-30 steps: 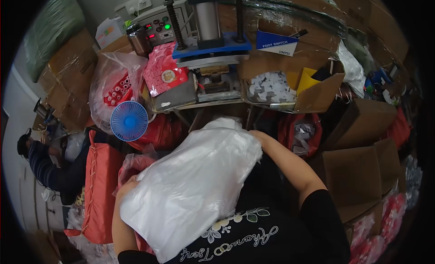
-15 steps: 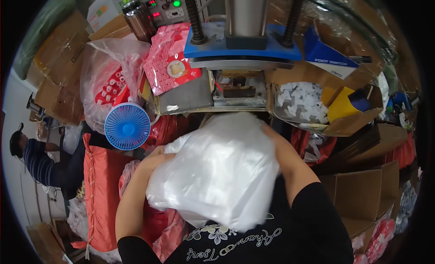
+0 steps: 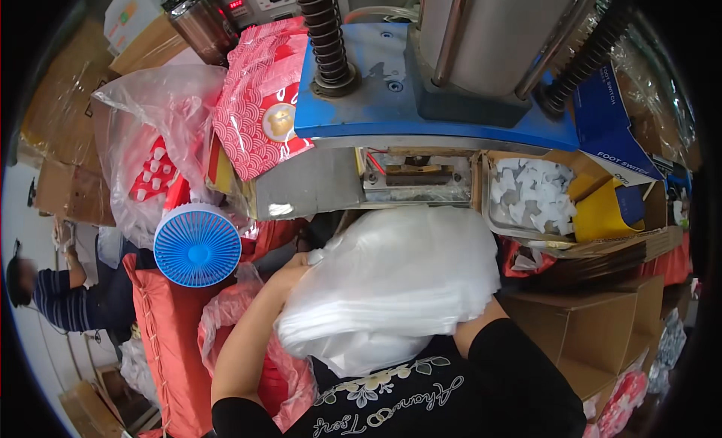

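Observation:
A thick stack of clear, milky plastic bags (image 3: 387, 280) is held up in front of my chest, its layered edges fanned along the lower side. My left hand (image 3: 295, 269) grips the stack's left edge, with the fingertips hidden behind the plastic. On the other side my right forearm (image 3: 479, 323) reaches up behind the stack, which covers the whole right hand. Just beyond the bags stands a press with a blue plate (image 3: 383, 77), and a metal fixture (image 3: 414, 178) sits beneath it.
A blue fan (image 3: 197, 244) stands at left beside a clear bag of red and white parts (image 3: 154, 171). Red patterned pouches (image 3: 259, 99) lie by the press. White plastic pieces (image 3: 530, 193) fill a tray at right. Cardboard boxes (image 3: 602, 325) stand lower right. Another person (image 3: 64, 291) is at far left.
The stack has swung round so its layered edges face me, and my right hand has gone out of sight behind it. The view has shifted closer to the press.

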Motion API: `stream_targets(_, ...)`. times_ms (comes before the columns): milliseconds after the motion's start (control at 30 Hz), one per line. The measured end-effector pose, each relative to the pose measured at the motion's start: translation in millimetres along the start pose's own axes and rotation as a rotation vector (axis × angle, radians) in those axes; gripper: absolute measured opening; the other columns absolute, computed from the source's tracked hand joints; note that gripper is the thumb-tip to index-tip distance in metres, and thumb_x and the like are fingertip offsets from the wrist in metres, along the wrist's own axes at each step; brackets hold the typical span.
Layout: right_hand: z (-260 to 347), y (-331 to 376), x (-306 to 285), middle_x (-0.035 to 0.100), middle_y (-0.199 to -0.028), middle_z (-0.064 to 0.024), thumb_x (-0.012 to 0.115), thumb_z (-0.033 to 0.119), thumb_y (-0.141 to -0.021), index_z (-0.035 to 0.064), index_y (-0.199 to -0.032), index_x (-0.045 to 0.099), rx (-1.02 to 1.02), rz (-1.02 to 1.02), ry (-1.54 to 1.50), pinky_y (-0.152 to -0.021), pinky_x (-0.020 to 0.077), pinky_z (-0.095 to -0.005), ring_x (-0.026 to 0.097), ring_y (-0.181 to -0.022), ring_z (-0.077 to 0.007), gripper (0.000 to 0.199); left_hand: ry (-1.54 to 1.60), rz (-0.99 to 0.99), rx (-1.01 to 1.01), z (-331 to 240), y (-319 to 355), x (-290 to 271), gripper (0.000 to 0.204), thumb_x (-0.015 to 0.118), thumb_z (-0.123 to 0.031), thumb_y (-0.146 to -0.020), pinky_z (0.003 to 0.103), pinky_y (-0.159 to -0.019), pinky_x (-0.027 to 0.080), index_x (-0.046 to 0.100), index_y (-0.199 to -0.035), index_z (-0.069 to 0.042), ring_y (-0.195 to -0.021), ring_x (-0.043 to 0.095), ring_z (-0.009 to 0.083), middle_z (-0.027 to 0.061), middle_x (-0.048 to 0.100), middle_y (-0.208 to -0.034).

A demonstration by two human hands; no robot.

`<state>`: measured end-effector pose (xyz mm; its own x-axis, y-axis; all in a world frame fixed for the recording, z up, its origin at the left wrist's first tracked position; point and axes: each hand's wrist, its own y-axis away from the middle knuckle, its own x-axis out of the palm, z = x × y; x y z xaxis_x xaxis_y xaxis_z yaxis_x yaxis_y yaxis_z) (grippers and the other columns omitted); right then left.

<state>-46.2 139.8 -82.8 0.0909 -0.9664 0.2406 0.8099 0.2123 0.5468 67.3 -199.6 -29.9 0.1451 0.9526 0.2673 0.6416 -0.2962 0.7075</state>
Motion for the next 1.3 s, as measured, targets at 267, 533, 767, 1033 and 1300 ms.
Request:
stream_targets(267, 2.3, 65.7, -30.7, 0.061, -0.125, -0.0106, 0.050, 0.023, -0.099, -0.0009, -0.126, 0.058, -0.140, -0.083, -0.062, -0.095, 0.0455, -0.0319, 0.057, -0.113, -0.0178, 0.036, -0.155, 0.000, -0.055, -25.3, 20.5, 16.1, 0.031, 0.075, -0.015, -0.079, 0.031, -0.071, 0.054, 0.069, -0.105, 0.001, -0.078, 0.067, 0.0153, 0.0077, 0.070, -0.093)
stream_targets(533, 38.7, 224.1, -39.3, 0.042, -0.145, -0.0176, 0.060, 0.044, -0.091, 0.0007, -0.130, 0.052, -0.632, 0.180, 0.479, -0.113, 0.0254, -0.0419, 0.031, -0.140, -0.0314, 0.059, -0.652, -0.314, -0.007, -3.5, 13.2, 20.9, 0.043, 0.070, -0.028, -0.080, 0.036, -0.084, 0.052, 0.067, -0.109, 0.002, -0.099, 0.064, 0.0292, 0.0215, 0.065, -0.111)
stream_targets(767, 44.9, 271.9, 81.8, 0.030, -0.151, -0.0214, 0.082, 0.032, -0.068, 0.0113, -0.142, 0.041, -1.087, 0.283, 1.439, -0.113, 0.0129, -0.0610, 0.021, -0.141, -0.0454, 0.087, -1.052, -0.161, 0.028, -7.5, 19.8, 28.3, 0.034, 0.059, -0.024, -0.081, 0.040, -0.092, 0.048, 0.069, -0.111, -0.011, -0.110, 0.058, 0.0370, 0.0229, 0.062, -0.115)
stream_targets(1033, 18.8, 245.9, 77.6, 0.024, -0.153, -0.0216, 0.080, 0.024, -0.068, 0.0066, -0.148, 0.026, -0.999, 0.049, 1.396, -0.113, 0.0149, -0.0576, 0.021, -0.143, -0.0398, 0.098, -1.399, 0.022, 0.697, -3.4, 22.4, 6.0, 0.027, 0.070, -0.012, -0.065, 0.042, -0.083, 0.051, 0.068, -0.092, -0.006, -0.097, 0.062, 0.0398, 0.0194, 0.067, -0.098)
stream_targets(1300, 38.9, 231.4, 112.0, 0.041, -0.143, -0.0182, 0.074, 0.013, -0.070, 0.0089, -0.146, 0.031, -1.085, 0.029, 1.383, -0.100, 0.0391, -0.0499, 0.045, -0.125, -0.0398, 0.087, -1.336, 0.268, 0.848, -13.6, -18.5, -21.1, 0.041, 0.078, -0.016, -0.058, 0.041, -0.080, 0.051, 0.067, -0.096, -0.005, -0.095, 0.063, 0.0383, 0.0196, 0.067, -0.101)
